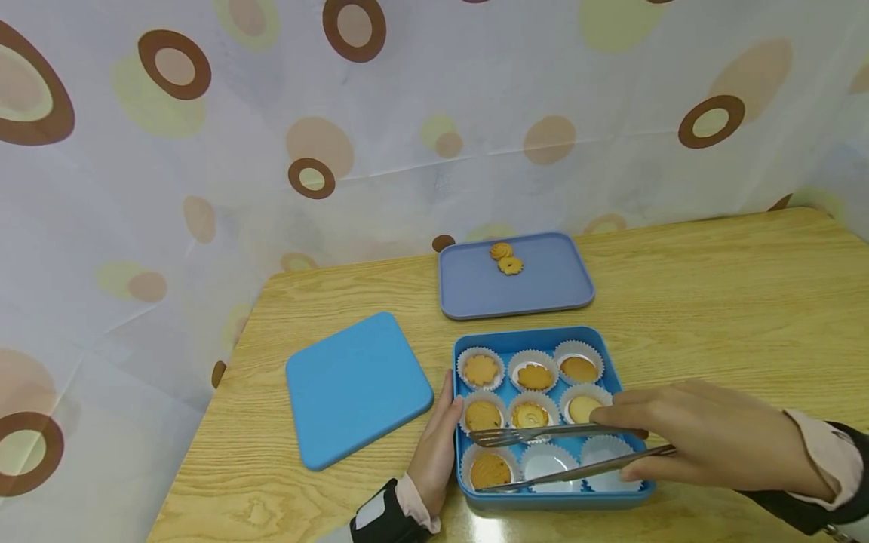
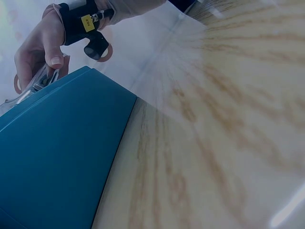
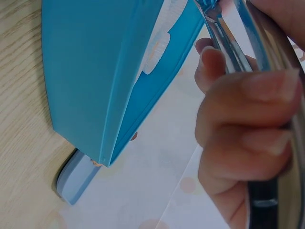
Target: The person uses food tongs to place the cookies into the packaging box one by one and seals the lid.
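Note:
My right hand point(image 1: 720, 437) grips metal tongs point(image 1: 577, 431), also close up in the right wrist view with fingers point(image 3: 252, 105) curled round them. The tongs' parted tips reach over the blue box point(image 1: 553, 501), one on either side of a round cookie point(image 1: 490, 469) in the front left paper cup. Other white cups hold cookies, among them a flower-shaped cookie point(image 1: 480, 370) and a ring-patterned cookie point(image 1: 529, 415). The front middle paper cup point(image 1: 548, 457) and the front right paper cup point(image 1: 606, 450) are empty. My left hand point(image 1: 437, 452) rests with extended fingers against the box's left side.
A flat blue lid point(image 1: 357, 390) lies on the wooden table point(image 1: 733, 302) left of the box. Behind the box is a grey-blue tray point(image 1: 468, 290) with two cookies point(image 1: 505, 259). A patterned cloth point(image 1: 421, 75) hangs behind the table.

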`<state>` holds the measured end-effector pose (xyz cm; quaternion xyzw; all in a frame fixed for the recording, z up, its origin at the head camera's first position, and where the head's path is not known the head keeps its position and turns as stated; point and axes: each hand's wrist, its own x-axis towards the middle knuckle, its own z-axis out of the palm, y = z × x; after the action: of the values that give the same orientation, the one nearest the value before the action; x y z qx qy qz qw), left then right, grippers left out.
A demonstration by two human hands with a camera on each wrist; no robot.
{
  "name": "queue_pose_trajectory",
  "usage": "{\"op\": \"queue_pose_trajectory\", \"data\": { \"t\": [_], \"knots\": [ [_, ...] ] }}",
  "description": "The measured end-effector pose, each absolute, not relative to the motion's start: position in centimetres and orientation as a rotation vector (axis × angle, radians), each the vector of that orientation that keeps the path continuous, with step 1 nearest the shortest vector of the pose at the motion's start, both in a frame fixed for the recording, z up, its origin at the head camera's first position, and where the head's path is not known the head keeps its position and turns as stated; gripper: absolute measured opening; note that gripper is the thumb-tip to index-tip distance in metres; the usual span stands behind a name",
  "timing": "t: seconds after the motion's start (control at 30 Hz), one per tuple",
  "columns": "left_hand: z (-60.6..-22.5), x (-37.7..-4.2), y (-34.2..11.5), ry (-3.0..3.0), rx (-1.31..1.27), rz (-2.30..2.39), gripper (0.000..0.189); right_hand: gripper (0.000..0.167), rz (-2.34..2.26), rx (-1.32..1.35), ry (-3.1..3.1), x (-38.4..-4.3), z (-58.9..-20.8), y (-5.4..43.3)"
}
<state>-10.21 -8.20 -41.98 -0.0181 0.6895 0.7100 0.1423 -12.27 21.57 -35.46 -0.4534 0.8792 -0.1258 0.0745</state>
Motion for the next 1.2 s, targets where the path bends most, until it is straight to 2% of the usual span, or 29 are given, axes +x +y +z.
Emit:
{"op": "queue_pose_trajectory", "data": {
  "t": [0.4,0.63,1.2],
  "knots": [
    [-41.9,-10.2,-8.2,1.987,-0.046,2.051,0.061,0.056,-0.452,-1.309,2.594,-12.7,-35.0,22.0],
    [-41.9,-10.2,-8.2,1.988,-0.043,2.053,0.06,0.057,-0.552,-1.186,2.545,-13.4,-34.1,22.7],
    [-41.9,-10.2,-8.1,1.979,-0.059,2.06,0.061,0.055,-0.567,-1.008,2.678,-17.3,-31.8,23.8]
  ]
}}
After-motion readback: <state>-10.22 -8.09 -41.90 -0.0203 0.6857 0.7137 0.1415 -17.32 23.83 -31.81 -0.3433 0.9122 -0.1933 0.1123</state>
